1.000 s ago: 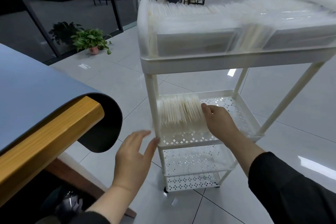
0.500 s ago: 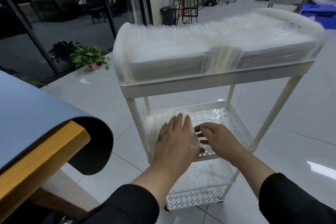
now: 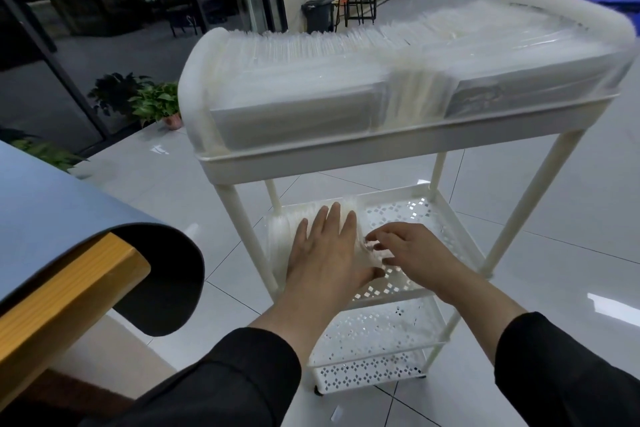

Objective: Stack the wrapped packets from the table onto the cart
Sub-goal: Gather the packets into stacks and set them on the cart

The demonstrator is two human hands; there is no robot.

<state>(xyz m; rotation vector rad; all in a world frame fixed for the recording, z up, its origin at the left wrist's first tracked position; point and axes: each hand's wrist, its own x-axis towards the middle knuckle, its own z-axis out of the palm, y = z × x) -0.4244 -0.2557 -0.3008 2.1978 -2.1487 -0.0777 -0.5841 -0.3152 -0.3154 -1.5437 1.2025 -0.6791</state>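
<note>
A white three-shelf cart (image 3: 381, 152) stands on the tiled floor in front of me. Its top shelf is packed with rows of clear-wrapped packets (image 3: 346, 80). On the left half of the middle shelf (image 3: 426, 208) stands a smaller row of wrapped packets (image 3: 280, 232). My left hand (image 3: 329, 250) lies flat on top of that row with fingers straight. My right hand (image 3: 412, 253) sits just to its right, fingers bent, fingertips touching the row's right end. The packets under my hands are mostly hidden.
The table (image 3: 52, 218) with a blue mat and a wooden edge is at my left, close to the cart. The cart's bottom shelf (image 3: 367, 378) holds nothing. Potted plants (image 3: 152, 104), stools and a bin stand further back.
My left hand has moved from beside the cart onto the top of the middle-shelf packets. My right hand stayed at the row's right end. The view rose and drew back.
</note>
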